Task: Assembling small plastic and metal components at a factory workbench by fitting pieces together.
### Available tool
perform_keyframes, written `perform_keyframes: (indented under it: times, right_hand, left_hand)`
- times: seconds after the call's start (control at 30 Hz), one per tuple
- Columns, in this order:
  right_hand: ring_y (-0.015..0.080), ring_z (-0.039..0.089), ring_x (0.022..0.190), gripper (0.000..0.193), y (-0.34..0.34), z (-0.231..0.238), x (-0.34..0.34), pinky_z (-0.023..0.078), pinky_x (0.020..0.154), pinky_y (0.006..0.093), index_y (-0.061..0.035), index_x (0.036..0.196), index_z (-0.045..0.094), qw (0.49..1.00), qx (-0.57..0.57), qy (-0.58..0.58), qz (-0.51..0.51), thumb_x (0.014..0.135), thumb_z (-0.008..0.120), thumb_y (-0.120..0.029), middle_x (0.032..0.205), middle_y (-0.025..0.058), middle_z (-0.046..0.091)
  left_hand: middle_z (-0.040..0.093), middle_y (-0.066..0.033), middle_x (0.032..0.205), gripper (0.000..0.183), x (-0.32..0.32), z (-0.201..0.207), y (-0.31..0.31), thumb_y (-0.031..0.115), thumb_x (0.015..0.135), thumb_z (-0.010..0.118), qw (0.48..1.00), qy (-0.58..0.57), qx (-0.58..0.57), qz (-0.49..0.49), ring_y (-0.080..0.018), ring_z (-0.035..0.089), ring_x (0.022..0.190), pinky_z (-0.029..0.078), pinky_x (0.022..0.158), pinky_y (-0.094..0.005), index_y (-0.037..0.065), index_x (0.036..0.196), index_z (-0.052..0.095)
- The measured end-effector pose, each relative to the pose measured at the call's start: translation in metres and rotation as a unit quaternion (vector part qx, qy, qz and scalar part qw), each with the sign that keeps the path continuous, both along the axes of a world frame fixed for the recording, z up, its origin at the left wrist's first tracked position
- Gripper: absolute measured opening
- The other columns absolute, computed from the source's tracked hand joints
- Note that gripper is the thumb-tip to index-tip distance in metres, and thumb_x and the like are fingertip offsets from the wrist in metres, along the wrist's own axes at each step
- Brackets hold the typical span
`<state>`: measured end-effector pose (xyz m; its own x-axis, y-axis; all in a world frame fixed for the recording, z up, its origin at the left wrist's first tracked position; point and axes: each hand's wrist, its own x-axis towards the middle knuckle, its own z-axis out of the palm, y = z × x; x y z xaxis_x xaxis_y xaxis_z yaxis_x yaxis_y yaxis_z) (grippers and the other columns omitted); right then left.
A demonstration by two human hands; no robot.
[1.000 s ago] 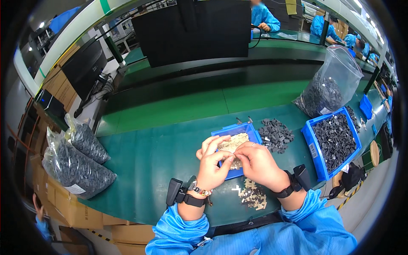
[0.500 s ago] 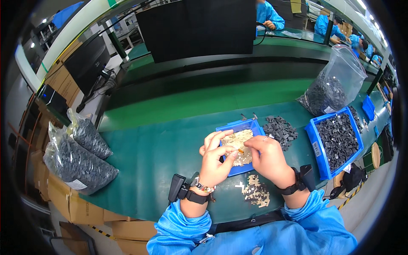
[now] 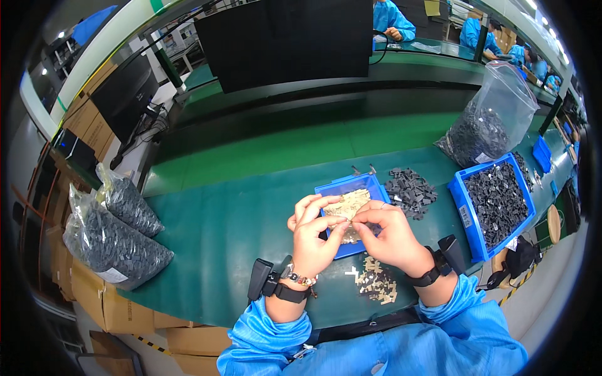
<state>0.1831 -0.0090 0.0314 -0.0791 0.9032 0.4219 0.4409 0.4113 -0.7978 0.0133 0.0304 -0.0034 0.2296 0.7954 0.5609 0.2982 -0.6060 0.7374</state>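
Over a small blue bin (image 3: pixel 378 186) of flat beige pieces (image 3: pixel 351 204), my two hands meet at the fingertips. My left hand (image 3: pixel 315 237) is closed in a pinch of thumb and forefinger, its other fingers curved above. From the right, my right hand (image 3: pixel 392 235) pinches at the same spot. The small part between them is almost wholly covered by the fingers. On the mat below the bin lies a loose heap of beige and dark pieces (image 3: pixel 377 282). Black flat pieces (image 3: pixel 410 193) are piled just right of the bin.
A larger blue bin (image 3: pixel 465 216) of black pieces stands at the right, a clear bag (image 3: pixel 480 131) of dark pieces behind it. Two more filled bags (image 3: pixel 122 241) sit at the left. A dark panel (image 3: pixel 285 47) rises at the back; co-workers in blue sit beyond.
My right fingertips have come left to meet the left ones. The small amber-and-dark part that showed at my left fingertips is now mostly hidden. The whole view has shifted slightly.
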Motion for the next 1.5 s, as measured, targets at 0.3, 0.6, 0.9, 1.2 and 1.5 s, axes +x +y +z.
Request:
perform_keyframes:
  times: [0.3, 0.6, 0.9, 1.2, 1.5]
  right_hand:
    - [0.03, 0.064, 0.071, 0.008, 0.0007, -0.0001, -0.0013, 0.051, 0.064, 0.035, 0.003, 0.085, 0.069, 1.0, 0.012, -0.004, 0.007, 0.078, 0.065, 0.001, 0.079, 0.0169, 0.065]
    - [0.0284, 0.064, 0.068, 0.008, -0.0022, 0.001, -0.004, 0.051, 0.06, 0.0337, 0.002, 0.082, 0.068, 0.997, 0.047, -0.057, -0.012, 0.076, 0.065, 0.004, 0.077, 0.0146, 0.065]
    - [0.0323, 0.063, 0.071, 0.005, -0.0035, 0.0038, -0.0077, 0.051, 0.065, 0.0393, -0.0009, 0.079, 0.068, 0.995, 0.063, -0.067, -0.032, 0.076, 0.065, -0.001, 0.078, 0.0126, 0.063]
    - [0.0295, 0.063, 0.07, 0.008, -0.0062, 0.0052, -0.0059, 0.051, 0.063, 0.036, -0.0005, 0.081, 0.069, 0.993, 0.068, -0.093, -0.023, 0.074, 0.067, 0.003, 0.079, 0.0118, 0.064]
    - [0.0288, 0.061, 0.078, 0.011, -0.0073, 0.0047, -0.0061, 0.051, 0.07, 0.0393, -0.0034, 0.079, 0.068, 0.97, 0.139, -0.194, -0.041, 0.07, 0.064, 0.002, 0.079, 0.0088, 0.059]
  left_hand:
    - [0.066, -0.001, 0.121, 0.009, -0.002, 0.0016, 0.0021, 0.015, 0.081, 0.071, 0.998, 0.016, -0.006, -0.056, -0.0266, 0.047, 0.123, 0.028, 0.099, -0.044, 0.013, 0.088, 0.077]
    - [0.069, 0.0006, 0.115, 0.01, -0.0039, 0.0005, 0.0041, 0.012, 0.075, 0.073, 0.999, 0.02, 0.012, -0.027, -0.0247, 0.051, 0.118, 0.028, 0.098, -0.0425, 0.013, 0.085, 0.076]
    - [0.068, 0.0006, 0.115, 0.013, -0.0041, 0.0, 0.0045, 0.012, 0.075, 0.074, 0.999, 0.017, 0.013, -0.049, -0.0241, 0.05, 0.117, 0.028, 0.097, -0.0413, 0.013, 0.087, 0.077]
    - [0.069, 0.0009, 0.114, 0.012, -0.0033, -0.0001, 0.0042, 0.011, 0.075, 0.074, 0.998, -0.008, -0.01, -0.068, -0.0218, 0.052, 0.113, 0.029, 0.095, -0.0401, 0.013, 0.086, 0.077]
    - [0.07, 0.002, 0.109, 0.005, -0.0013, 0.0015, 0.0029, 0.009, 0.071, 0.074, 1.0, 0.016, -0.002, -0.026, -0.0219, 0.054, 0.11, 0.03, 0.094, -0.0394, 0.012, 0.075, 0.072]
